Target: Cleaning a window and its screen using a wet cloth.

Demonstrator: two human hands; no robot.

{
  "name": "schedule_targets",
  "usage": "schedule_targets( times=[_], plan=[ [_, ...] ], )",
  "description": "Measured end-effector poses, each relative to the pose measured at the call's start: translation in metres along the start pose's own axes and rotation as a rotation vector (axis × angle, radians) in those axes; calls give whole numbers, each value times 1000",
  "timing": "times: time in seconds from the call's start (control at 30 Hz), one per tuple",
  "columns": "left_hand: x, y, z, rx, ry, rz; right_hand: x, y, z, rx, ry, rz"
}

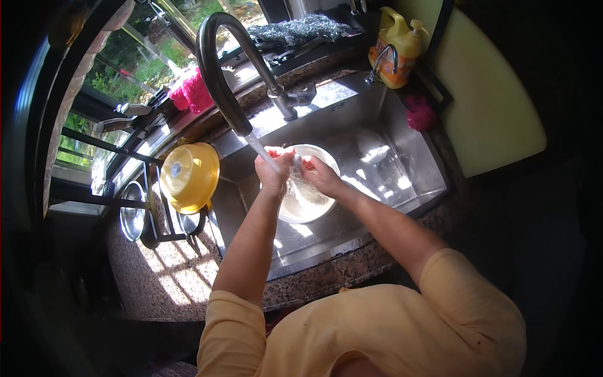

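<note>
Water pours from a curved metal faucet (213, 75) onto my left hand (273, 170), whose fingers are bent. My right hand (322, 175) is close beside it on the right, fingers curled inward. Both are over a white round basin (306, 207) with water in it, inside a stainless steel sink (391, 136). Splashing water and glare blur the space between my fingers, so whether either hand holds something small cannot be made out. The left wrist is at the basin's left rim, and the right wrist crosses its right rim.
A yellow plastic bowl (188, 172) leans on a black rack left of the sink, near a round metal lid (133, 212). Behind the right corner stands a yellow pump jug (400, 52). A pink cloth (420, 113) hangs by a large pale-yellow board (494, 103). Granite counter (183, 278) borders the sink.
</note>
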State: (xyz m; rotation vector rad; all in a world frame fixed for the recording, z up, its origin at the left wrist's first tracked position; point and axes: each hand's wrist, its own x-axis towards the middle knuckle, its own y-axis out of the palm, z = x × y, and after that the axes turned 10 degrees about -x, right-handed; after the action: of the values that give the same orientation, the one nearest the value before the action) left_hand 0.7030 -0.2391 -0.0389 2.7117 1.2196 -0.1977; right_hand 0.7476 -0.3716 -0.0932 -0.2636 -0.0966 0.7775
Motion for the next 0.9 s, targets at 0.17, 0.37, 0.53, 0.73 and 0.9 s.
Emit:
schedule_targets(
  times=[0.17,0.37,0.53,0.73,0.9],
  plan=[
    [1,-26,-11,-4,-12,-200,10,11,65,-398,240,151],
    [-3,-40,-36,189,192,-170,39,13,69,-923,113,532],
    [-36,-44,-86,43,309,-130,41,12,60,-1011,31,608],
    [-23,-77,-83,402,229,266,36,-21,75,-748,-51,458],
    [-24,-82,-44,535,58,609,32,-25,121,-181,-238,400]
  ],
)
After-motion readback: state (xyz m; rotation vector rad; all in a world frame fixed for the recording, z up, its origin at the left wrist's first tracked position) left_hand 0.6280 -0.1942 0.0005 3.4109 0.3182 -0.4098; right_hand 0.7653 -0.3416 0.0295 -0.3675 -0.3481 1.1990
